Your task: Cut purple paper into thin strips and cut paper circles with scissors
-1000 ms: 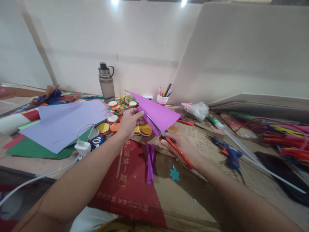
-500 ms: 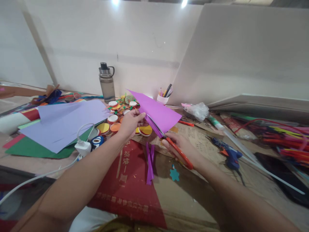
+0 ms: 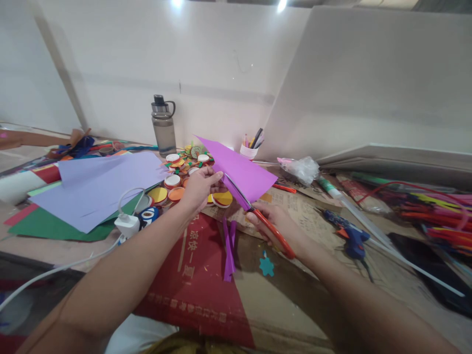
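My left hand (image 3: 202,188) pinches the left edge of a purple sheet of paper (image 3: 245,169), fingers closed. My right hand (image 3: 275,226) is wrapped round the red handles of a pair of scissors (image 3: 272,229). The scissor blades lie along the lower left edge of the sheet, their tips close to my left fingertips. Below the hands, narrow purple paper strips (image 3: 229,250) lie on the red and brown cardboard (image 3: 199,295). A teal paper flower shape (image 3: 266,265) sits to the right of the strips.
Round lids (image 3: 172,181) in several colours and a water bottle (image 3: 163,129) stand behind my left hand. Coloured sheets (image 3: 88,191) and a white plug (image 3: 127,224) are at left. A pen cup (image 3: 249,150) is behind the sheet; a glue gun (image 3: 354,241) lies at right.
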### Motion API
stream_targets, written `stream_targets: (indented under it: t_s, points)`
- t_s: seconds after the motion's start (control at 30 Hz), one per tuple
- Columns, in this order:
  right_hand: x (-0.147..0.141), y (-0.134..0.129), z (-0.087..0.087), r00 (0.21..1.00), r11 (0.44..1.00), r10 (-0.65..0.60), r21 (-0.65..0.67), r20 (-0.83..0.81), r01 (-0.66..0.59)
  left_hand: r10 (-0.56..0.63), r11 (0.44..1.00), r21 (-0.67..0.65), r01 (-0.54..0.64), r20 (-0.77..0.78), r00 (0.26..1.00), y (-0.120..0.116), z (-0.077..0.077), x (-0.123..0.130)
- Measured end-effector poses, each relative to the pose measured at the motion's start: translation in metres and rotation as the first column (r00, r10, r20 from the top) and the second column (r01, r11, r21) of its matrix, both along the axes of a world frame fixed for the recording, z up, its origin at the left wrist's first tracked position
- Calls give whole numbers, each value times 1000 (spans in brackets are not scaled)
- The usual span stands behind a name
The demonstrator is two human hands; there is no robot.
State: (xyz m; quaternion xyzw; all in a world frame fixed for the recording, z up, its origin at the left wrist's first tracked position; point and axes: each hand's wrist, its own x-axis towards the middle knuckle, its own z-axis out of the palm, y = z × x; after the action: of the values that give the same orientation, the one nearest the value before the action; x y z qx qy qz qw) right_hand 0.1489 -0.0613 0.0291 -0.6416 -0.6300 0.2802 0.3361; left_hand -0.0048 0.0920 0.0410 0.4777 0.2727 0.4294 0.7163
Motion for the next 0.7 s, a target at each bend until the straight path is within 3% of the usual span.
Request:
stream_targets:
  t_s: [0.27,0.7]
  points:
    - [-4,-1,1,990,996,-38,-80,-134,27,-26,999,-24,27,26,999,2,-1,-1]
    - [4,-10,19,996,992,51,-112,-70,-59,-16,996,90,23,-68,998,11,-4,-4]
